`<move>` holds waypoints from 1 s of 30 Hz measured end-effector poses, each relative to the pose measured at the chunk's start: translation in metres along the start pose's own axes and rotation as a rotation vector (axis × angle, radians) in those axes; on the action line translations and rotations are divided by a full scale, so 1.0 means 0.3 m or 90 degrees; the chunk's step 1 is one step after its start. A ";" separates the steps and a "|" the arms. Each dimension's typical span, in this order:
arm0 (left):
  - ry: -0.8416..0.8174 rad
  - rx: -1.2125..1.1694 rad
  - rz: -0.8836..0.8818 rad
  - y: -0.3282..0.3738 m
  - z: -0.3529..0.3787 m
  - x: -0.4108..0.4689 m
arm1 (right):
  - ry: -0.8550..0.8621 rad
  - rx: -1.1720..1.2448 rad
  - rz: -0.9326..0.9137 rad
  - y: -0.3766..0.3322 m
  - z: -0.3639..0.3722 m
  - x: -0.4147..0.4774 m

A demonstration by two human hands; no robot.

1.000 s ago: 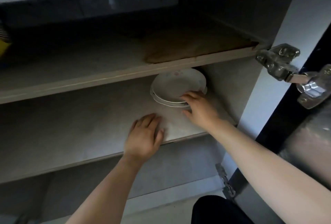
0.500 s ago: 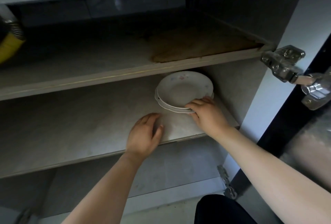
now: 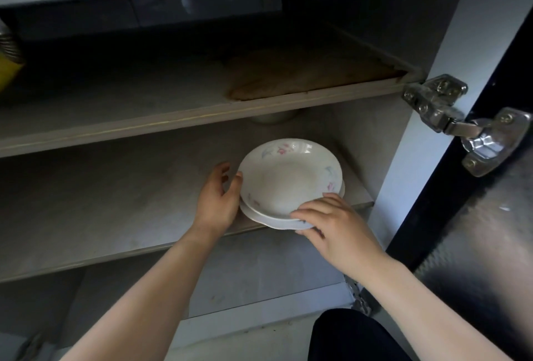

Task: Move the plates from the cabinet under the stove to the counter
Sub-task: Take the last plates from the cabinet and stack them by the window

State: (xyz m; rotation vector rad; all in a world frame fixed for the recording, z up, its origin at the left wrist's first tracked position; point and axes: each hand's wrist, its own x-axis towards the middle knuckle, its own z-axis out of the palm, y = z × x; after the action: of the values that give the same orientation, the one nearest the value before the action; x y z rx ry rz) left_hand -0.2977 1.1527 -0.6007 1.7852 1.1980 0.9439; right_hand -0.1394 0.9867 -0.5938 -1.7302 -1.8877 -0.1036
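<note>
A small stack of white plates (image 3: 288, 179) with faint pink and blue flower prints sits at the front right of the cabinet's middle shelf (image 3: 115, 216), its near rim jutting over the shelf edge. My right hand (image 3: 331, 225) grips the stack's near right rim, fingers over the top plate. My left hand (image 3: 219, 196) cups the left rim, thumb on the edge. Another pale dish (image 3: 272, 117) shows partly behind, under the upper shelf.
The upper shelf (image 3: 173, 112) hangs low over the plates, with a brown stain on its right part. The open black cabinet door (image 3: 476, 231) and its metal hinge (image 3: 461, 124) stand close on the right. A yellow hose (image 3: 7, 63) is at far left.
The plate stack has slid forward to the shelf's front edge under my right hand. My left hand has lifted off the shelf and closed on the stack's left rim.
</note>
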 end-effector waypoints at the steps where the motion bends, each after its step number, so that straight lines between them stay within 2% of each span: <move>1: -0.011 0.001 -0.003 0.005 0.009 0.004 | -0.006 0.035 0.026 0.009 -0.010 -0.005; 3: -0.030 0.013 -0.003 0.014 0.024 0.012 | 0.022 0.100 0.082 0.027 -0.030 -0.004; 7: -0.030 0.052 0.035 0.025 0.038 0.005 | 0.196 0.132 0.178 0.057 -0.037 0.023; 9: -0.031 0.046 0.040 0.030 0.039 0.001 | 0.221 0.151 0.255 0.068 -0.029 0.035; 12: -0.036 0.057 0.048 0.041 0.038 -0.001 | 0.217 0.205 0.363 0.071 -0.011 0.042; 15: -0.040 0.073 0.043 0.048 0.035 -0.001 | 0.196 0.301 0.420 0.071 -0.004 0.042; 23: -0.038 0.099 0.005 0.075 -0.005 -0.052 | 0.165 0.371 0.463 0.055 -0.012 0.047; 30: -0.063 0.051 -0.073 0.087 -0.070 -0.105 | 0.128 0.390 0.449 0.040 -0.031 0.058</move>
State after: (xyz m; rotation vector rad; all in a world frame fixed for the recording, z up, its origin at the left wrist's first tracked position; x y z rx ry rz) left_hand -0.3154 1.1201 -0.5735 1.7839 1.2761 0.7423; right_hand -0.1248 1.0002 -0.5818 -1.7376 -0.9348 0.4972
